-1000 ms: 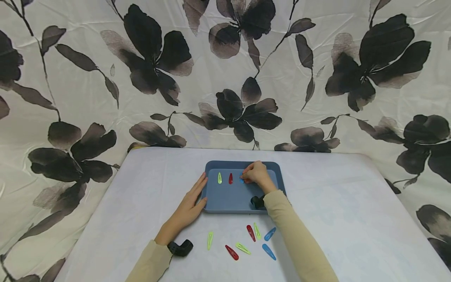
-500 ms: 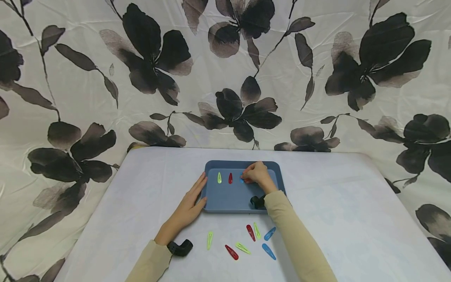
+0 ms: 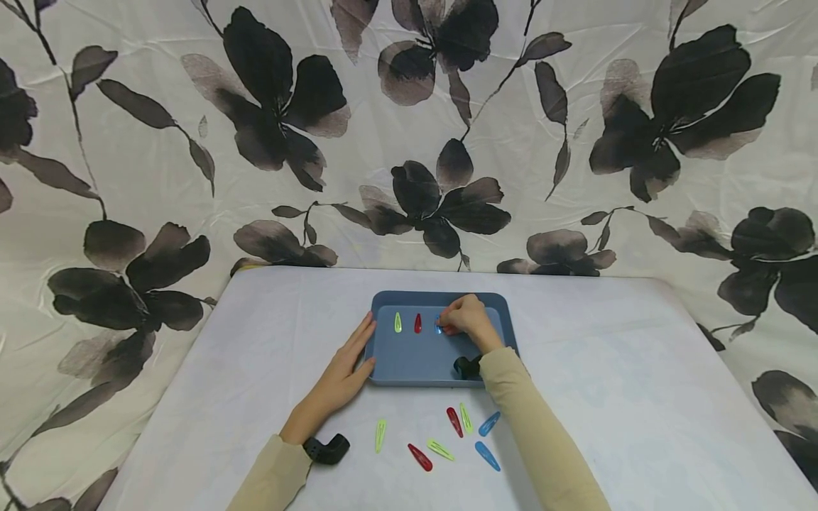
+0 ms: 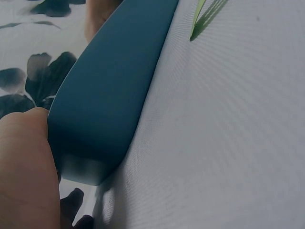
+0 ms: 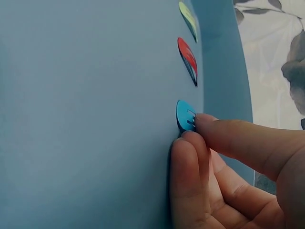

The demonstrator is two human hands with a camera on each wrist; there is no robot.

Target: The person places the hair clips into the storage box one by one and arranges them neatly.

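My right hand point(image 3: 469, 321) is over the right half of a blue-grey tray point(image 3: 409, 365). Its thumb and fingertips pinch a blue snap hair clip point(image 5: 183, 113) by one end, close to the tray floor. To the left of that clip, a red hair clip point(image 3: 418, 323) and a light green hair clip point(image 3: 397, 322) lie in a row on the tray. My left hand point(image 3: 339, 376) rests against the tray's left side with its fingers stretched along the rim. In the left wrist view, only part of that hand shows beside the tray's outer wall point(image 4: 109, 86).
On the white table point(image 3: 607, 369), in front of the tray, more hair clips lie scattered: a green clip point(image 3: 380, 435) at left, a red clip point(image 3: 420, 457) near the middle, a blue clip point(image 3: 488, 455) at right, and several others. A floral cloth point(image 3: 358, 142) hangs behind.
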